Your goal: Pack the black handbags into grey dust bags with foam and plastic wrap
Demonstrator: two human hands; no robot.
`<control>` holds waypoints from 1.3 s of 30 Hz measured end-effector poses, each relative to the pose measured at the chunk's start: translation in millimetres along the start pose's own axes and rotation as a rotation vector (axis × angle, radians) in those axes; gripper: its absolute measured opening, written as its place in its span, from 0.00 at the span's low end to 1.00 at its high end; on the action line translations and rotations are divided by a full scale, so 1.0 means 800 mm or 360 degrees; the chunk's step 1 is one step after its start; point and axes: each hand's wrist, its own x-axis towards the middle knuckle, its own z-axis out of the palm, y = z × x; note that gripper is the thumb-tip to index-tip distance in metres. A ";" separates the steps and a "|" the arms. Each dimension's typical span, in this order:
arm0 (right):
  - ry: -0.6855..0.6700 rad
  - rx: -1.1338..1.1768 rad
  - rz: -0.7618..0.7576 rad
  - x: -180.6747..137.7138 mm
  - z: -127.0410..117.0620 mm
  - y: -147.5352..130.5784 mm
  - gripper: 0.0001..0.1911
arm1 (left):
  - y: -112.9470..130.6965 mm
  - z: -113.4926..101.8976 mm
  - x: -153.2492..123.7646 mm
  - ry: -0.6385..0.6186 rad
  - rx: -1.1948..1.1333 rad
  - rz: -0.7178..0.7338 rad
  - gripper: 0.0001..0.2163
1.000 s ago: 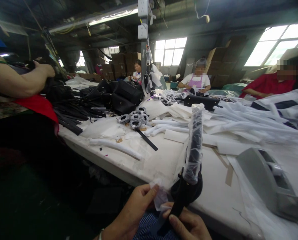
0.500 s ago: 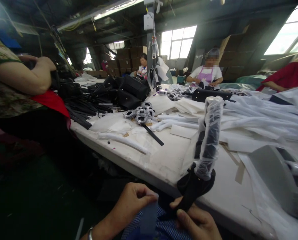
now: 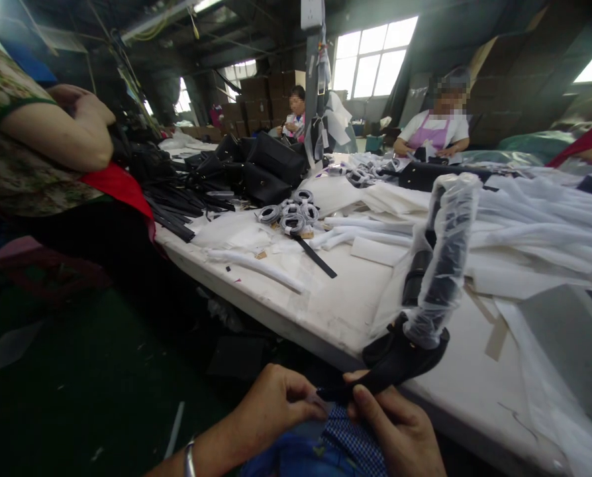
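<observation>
My right hand (image 3: 398,424) pinches a black strap (image 3: 375,383) between thumb and fingers, near its free end. The strap runs up to a black bag piece on the table edge, from which a handle wrapped in clear plastic film (image 3: 447,265) stands up. My left hand (image 3: 279,401) is closed in a pinch on a thin translucent plastic strip (image 3: 320,400), most of it hidden or blurred against the blue checked cloth (image 3: 350,440) on my lap. The strip meets the strap's tip; whether it goes round or over it I cannot tell.
A white table (image 3: 326,305) carries coiled grey cords (image 3: 292,217), a loose black strap (image 3: 316,257), white foam sheets (image 3: 524,232) and black bags (image 3: 271,169). A grey tape dispenser-like block (image 3: 569,344) lies right. A person (image 3: 42,126) stands left; others work across the table.
My left hand has moved right, bringing the plastic strip from hanging upright beside the strap to its tip. The right hand keeps its hold on the strap. The view has shifted slightly.
</observation>
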 end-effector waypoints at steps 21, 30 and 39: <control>0.0292 0.0046 0.0240 -0.024 -0.047 0.011 0.30 | 0.049 0.059 0.047 -0.0085 -0.0153 0.0373 0.16; 0.0416 0.0086 0.0316 -0.020 -0.044 -0.014 0.26 | 0.078 0.082 0.077 0.0260 -0.0293 0.0675 0.11; 0.0433 0.0190 0.0373 0.009 -0.037 -0.036 0.25 | 0.070 0.092 0.076 0.0276 -0.0675 0.0698 0.16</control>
